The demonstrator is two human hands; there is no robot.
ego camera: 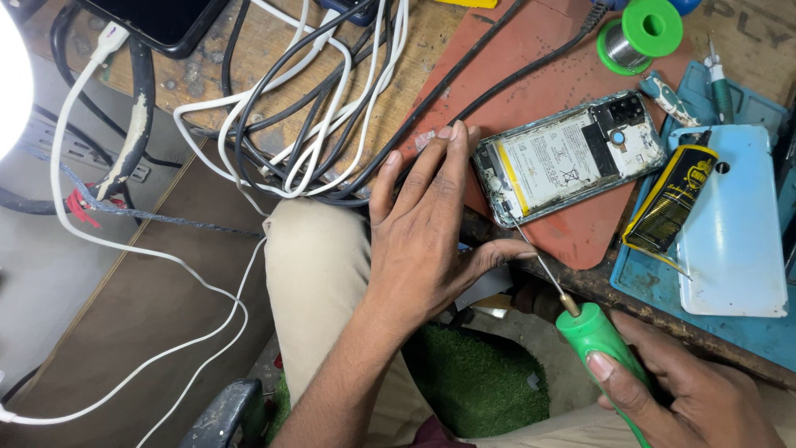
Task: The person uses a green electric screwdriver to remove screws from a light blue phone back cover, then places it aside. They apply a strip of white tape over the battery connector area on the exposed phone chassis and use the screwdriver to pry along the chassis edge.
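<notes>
Right of centre in the frame, an opened phone lies on a red mat, the left hand flat beside it, grasping nothing. Lower right, the right hand, cut off by the frame edge, clenches a green-handled screwdriver; its tip is too fine to make out. Tangled cables cover the wooden worktop upper left.

One opened phone, one screwdriver

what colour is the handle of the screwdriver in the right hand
Bright green, seen in the head view: the screwdriver handle in the right hand.
</notes>
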